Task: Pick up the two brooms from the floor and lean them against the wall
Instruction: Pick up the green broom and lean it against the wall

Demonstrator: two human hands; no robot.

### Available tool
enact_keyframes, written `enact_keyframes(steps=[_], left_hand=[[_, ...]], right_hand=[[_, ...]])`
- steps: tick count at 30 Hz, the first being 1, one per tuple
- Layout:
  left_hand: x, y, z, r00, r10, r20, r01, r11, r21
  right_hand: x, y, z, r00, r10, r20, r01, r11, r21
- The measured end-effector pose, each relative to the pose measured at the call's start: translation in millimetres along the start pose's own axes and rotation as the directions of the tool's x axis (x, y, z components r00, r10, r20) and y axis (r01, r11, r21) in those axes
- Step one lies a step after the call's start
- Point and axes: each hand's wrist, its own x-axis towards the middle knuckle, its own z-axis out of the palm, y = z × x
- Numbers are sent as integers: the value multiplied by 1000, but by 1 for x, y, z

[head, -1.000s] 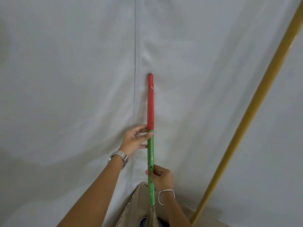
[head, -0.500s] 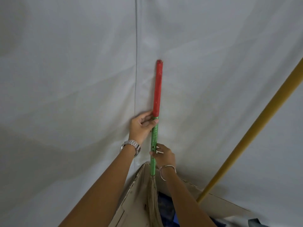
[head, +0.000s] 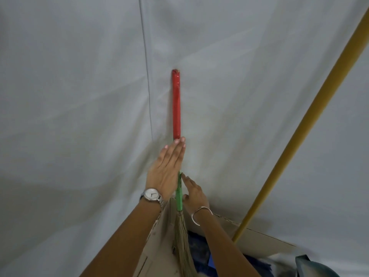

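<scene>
A broom with a red and green handle stands upright against the white fabric wall, its straw bristles hanging down into a cardboard box. My left hand, with a wristwatch, is flat with fingers straight, in front of the handle just below the red part. My right hand, with a bangle, is open beside the green part, fingers loose and not wrapped around it. A second broom with a long yellow handle leans diagonally against the wall on the right.
A brown cardboard box with open flaps sits at the wall's foot, blue cloth inside it. A teal object shows at the bottom right corner. A vertical seam runs down the wall left of the red handle.
Both hands have let go of the red and green handle and opened: the left was pinching it, the right gripping it lower down. The broom now stands against the wall.
</scene>
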Motion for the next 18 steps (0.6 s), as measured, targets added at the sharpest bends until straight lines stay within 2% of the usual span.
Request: enact_keyframes(steps=[2, 7, 8, 9, 11, 12, 18], left_hand=[[0, -8, 3, 999, 36, 10, -37, 991, 128], [5, -18, -2, 994, 110, 20, -111, 965, 239], [5, -20, -3, 993, 118, 6, -115, 962, 246], [5, -24, -3, 993, 121, -4, -116, 961, 249], [4, -30, -3, 990, 140, -4, -135, 957, 256], [4, -33, -3, 988, 155, 6, -151, 951, 268], [2, -40, 2, 983, 185, 6, -179, 942, 284]], right_hand=[[-4, 3, 0, 999, -30, 35, 32, 998, -55], [-6, 0, 0, 996, -71, 60, 74, 996, -48], [-6, 1, -1, 997, -55, 55, 53, 998, 24], [-6, 1, -2, 999, -10, 49, 1, 985, 170], [-5, 1, -5, 995, 82, 49, -96, 869, 486], [-3, 2, -5, 994, 99, 53, -111, 814, 571], [5, 5, 6, 998, 34, 59, -62, 805, 590]])
